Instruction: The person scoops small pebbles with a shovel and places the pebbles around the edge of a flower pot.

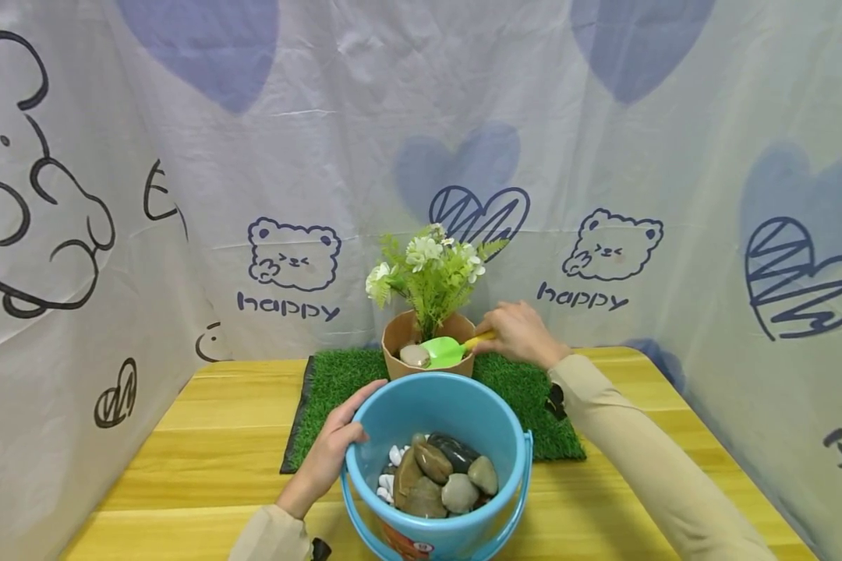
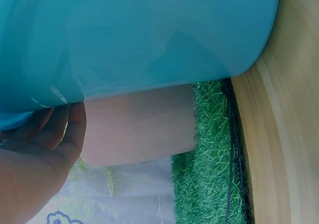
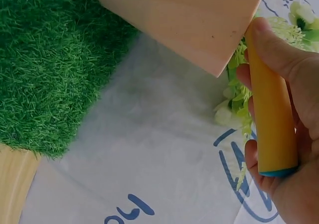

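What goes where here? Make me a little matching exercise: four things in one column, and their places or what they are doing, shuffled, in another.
Column one:
1. Left hand
2. Right hand
3. Flowerpot
4. Black stone

Column two:
A. Inside the blue bucket
B. Holding the bucket by its rim
C. Standing on the green mat
D. Gripping the yellow trowel handle

Pairs: 1-B, 2-D, 3-C, 4-A.

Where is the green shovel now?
In the head view, the shovel's green blade is in the flowerpot, right of a stone; the right hand grips its handle.
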Tool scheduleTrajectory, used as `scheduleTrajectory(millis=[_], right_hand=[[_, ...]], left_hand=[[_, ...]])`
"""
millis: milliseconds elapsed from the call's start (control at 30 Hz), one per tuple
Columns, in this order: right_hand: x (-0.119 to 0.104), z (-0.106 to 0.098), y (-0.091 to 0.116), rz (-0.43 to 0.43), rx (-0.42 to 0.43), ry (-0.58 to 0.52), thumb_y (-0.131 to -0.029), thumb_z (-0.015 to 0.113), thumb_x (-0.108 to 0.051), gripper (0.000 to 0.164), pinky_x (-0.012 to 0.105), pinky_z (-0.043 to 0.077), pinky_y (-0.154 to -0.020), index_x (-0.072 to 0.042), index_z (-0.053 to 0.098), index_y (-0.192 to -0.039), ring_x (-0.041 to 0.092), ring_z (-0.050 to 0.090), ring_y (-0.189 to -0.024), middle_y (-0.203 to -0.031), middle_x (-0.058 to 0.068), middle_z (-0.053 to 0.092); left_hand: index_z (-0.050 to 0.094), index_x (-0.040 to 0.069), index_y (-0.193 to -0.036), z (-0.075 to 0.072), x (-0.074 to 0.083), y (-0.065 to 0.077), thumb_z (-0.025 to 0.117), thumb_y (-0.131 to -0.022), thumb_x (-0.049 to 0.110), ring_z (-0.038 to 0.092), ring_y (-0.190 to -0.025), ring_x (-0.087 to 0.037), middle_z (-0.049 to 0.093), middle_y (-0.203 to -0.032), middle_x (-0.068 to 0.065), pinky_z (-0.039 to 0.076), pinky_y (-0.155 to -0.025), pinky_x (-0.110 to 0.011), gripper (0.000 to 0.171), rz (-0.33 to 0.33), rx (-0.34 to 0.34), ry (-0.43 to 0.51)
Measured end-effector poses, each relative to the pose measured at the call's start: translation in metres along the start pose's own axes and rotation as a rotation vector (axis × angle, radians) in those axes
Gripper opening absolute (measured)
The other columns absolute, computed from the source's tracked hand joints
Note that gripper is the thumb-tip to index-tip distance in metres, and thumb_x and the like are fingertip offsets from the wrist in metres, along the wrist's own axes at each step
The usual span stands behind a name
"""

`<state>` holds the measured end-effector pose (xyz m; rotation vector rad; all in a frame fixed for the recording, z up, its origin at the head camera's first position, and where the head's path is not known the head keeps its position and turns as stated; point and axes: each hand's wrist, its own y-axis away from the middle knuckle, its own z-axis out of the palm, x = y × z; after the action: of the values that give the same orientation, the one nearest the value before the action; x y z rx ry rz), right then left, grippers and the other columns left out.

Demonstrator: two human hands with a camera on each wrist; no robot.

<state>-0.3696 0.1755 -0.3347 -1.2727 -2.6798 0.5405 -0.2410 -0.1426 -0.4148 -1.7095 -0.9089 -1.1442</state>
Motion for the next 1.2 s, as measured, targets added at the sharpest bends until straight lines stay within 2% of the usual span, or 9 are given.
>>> scheduleTrajectory(millis=[333,533,700,833,1200], right_hand=[[-0.001,-0.002,-0.01,-0.021,-0.061,0.029,-0.076,0.079,-0.041,0.031,0.036,0.034,-0.078,-0.02,0.079,-0.099,0.013,0.051,-0.08,-0.088,-0.006,0.073],[-0.001,-0.007,-0.013,-0.092,-0.031,0.133,-0.073,0.08,-0.042,0.029,0.034,0.031,-0.074,-0.024,0.079,-0.097,0.012,0.044,-0.077,-0.087,-0.009,0.071],[-0.002,-0.008,-0.014,-0.155,-0.02,0.206,-0.073,0.079,-0.044,0.026,0.038,0.028,-0.076,-0.028,0.08,-0.094,0.012,0.038,-0.076,-0.083,-0.012,0.065],[-0.002,-0.006,-0.014,-0.185,0.007,0.265,-0.074,0.078,-0.044,0.024,0.039,0.029,-0.077,-0.03,0.08,-0.093,0.013,0.038,-0.077,-0.084,-0.012,0.065],[-0.006,-0.003,-0.009,-0.215,0.032,0.32,-0.076,0.078,-0.039,0.022,0.037,0.028,-0.073,-0.029,0.08,-0.095,0.015,0.04,-0.078,-0.089,-0.009,0.068]], left_hand=[[0.038,0.023,-0.151,0.0,0.001,0.0,0.039,-0.078,0.002,0.053,-0.124,-0.042,0.044,-0.149,-0.019,0.052,-0.089,-0.046,0.075,-0.008,0.0,0.011],[0.037,0.022,-0.151,0.0,0.002,0.0,0.038,-0.079,0.002,0.052,-0.124,-0.043,0.042,-0.149,-0.02,0.052,-0.087,-0.046,0.075,-0.006,-0.009,0.011],[0.037,0.022,-0.151,0.001,0.001,0.0,0.038,-0.078,0.002,0.053,-0.124,-0.043,0.042,-0.149,-0.02,0.052,-0.087,-0.045,0.076,-0.002,-0.006,0.012],[0.037,0.023,-0.151,0.0,0.0,0.0,0.038,-0.078,0.002,0.052,-0.125,-0.043,0.042,-0.15,-0.019,0.052,-0.088,-0.045,0.075,-0.003,-0.007,0.017],[0.037,0.023,-0.151,0.001,0.0,0.0,0.038,-0.079,0.002,0.051,-0.126,-0.044,0.042,-0.15,-0.019,0.052,-0.09,-0.047,0.075,-0.003,-0.016,0.033]])
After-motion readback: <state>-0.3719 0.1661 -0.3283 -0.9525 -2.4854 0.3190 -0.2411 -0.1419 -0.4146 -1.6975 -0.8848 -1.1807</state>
